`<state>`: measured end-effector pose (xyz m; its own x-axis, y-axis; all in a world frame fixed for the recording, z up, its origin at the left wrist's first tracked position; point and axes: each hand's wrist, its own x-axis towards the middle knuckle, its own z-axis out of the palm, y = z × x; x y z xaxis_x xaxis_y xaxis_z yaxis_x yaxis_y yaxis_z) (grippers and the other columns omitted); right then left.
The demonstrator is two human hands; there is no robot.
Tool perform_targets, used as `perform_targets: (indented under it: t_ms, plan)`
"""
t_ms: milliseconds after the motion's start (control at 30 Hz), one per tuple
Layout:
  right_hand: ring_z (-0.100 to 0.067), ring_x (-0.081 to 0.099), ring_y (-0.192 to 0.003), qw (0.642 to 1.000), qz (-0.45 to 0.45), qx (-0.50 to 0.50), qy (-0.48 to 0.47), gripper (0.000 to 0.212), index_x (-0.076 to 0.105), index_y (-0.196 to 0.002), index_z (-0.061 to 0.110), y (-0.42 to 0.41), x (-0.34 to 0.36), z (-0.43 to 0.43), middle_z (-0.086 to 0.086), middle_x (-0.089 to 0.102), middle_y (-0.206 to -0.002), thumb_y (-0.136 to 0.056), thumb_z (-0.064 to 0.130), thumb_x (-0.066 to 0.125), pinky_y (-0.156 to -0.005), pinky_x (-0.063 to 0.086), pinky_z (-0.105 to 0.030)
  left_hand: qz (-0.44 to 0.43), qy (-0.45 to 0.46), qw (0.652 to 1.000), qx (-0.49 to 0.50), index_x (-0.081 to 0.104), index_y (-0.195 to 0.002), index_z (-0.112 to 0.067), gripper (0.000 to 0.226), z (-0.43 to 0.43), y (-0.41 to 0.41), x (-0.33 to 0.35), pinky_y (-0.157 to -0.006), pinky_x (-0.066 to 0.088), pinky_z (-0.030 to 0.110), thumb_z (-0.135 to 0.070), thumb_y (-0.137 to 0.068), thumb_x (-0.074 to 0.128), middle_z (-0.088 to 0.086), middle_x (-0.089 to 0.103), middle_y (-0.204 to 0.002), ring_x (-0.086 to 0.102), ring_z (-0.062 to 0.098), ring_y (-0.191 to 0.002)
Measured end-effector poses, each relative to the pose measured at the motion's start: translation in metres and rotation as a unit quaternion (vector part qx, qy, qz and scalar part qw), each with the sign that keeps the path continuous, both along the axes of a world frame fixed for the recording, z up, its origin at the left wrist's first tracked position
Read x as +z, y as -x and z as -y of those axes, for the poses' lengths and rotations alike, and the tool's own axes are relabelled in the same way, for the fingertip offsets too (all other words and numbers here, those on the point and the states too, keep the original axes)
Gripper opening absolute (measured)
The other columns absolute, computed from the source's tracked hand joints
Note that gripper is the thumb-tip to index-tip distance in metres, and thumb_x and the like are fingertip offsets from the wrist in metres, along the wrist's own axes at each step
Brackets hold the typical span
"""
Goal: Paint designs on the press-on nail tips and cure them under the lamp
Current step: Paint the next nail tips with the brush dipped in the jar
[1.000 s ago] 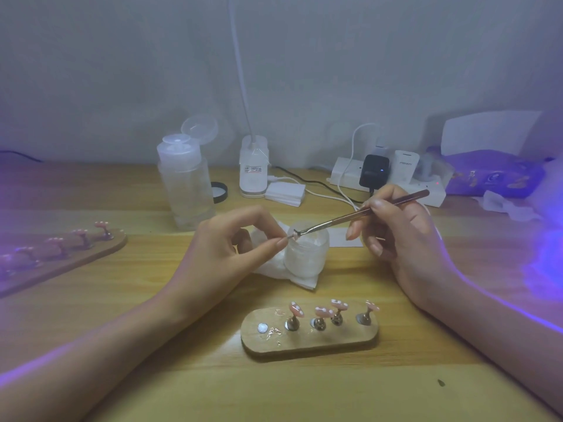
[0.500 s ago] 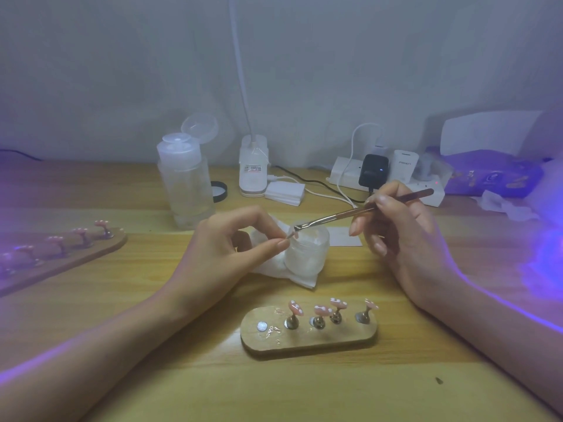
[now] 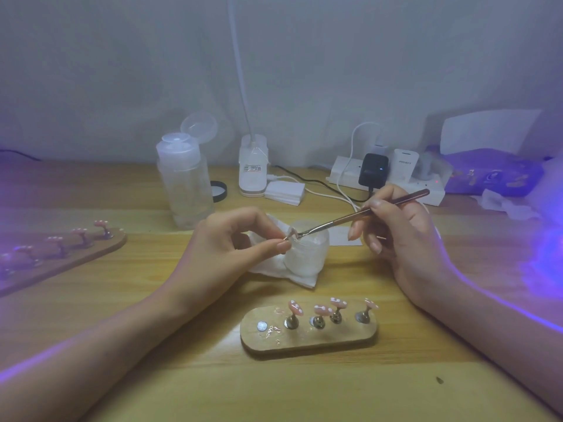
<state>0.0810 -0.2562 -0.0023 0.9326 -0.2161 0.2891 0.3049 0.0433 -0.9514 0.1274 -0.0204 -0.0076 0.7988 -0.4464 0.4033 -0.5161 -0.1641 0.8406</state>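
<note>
The painting step is in hand. Near the middle of the table (image 3: 182, 376), the left hand (image 3: 231, 248) pinches what seems a small pink press-on nail tip (image 3: 292, 233). The right hand (image 3: 396, 239) grips a slim rose-coloured metal brush (image 3: 359, 213). Its long axis slopes from the far right down toward the left edge, and its tip is at the nail. The next move needs a light, steady stroke.

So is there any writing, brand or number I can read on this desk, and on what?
"PISEN", as best it reads: grey print on the white charger in the power strip.
Label on the white lamp base: red and black print, too blurred to read.
Purple packet: printed marks, too blurred to read.
No other text shows.
</note>
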Motion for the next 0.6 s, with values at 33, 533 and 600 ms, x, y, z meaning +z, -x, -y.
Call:
perform_targets:
  t_ms: [33, 533, 600]
  plan:
    - [-0.014, 0.039, -0.044, 1.000, 0.009, 0.000, -0.004, 0.016, 0.048, -0.075, 0.024, 0.0002, 0.0004, 0.0007, -0.009, 0.068, -0.065, -0.090, 0.026, 0.050, -0.044, 0.028, -0.020, -0.001, 0.001, 1.000, 0.000, 0.070, -0.074, -0.017, 0.015, 0.0003, 0.0001, 0.0003, -0.040, 0.025, 0.009, -0.030, -0.077, 0.077, -0.020, 0.059, -0.054, 0.030, 0.001, -0.038]
    - [-0.013, 0.041, -0.046, 1.000, 0.002, -0.011, 0.015, 0.018, 0.045, -0.081, 0.016, 0.0012, -0.0017, 0.0013, -0.011, 0.068, -0.065, -0.100, 0.017, 0.047, -0.045, 0.029, -0.021, -0.003, 0.002, 1.000, 0.006, 0.069, -0.073, -0.017, 0.015, 0.0021, 0.0001, -0.0001, -0.040, 0.023, 0.005, -0.028, -0.078, 0.078, -0.022, 0.050, -0.044, 0.028, 0.000, -0.035]
    - [-0.013, 0.041, -0.047, 1.000, 0.005, -0.018, -0.007, 0.019, 0.044, -0.080, 0.017, 0.0019, -0.0007, 0.0026, -0.009, 0.067, -0.064, -0.100, 0.017, 0.046, -0.045, 0.028, -0.021, -0.010, 0.006, 1.000, 0.007, 0.070, -0.072, -0.018, 0.018, 0.0020, 0.0014, 0.0005, -0.040, 0.023, 0.006, -0.034, -0.075, 0.076, -0.019, 0.048, -0.042, 0.027, 0.001, -0.035]
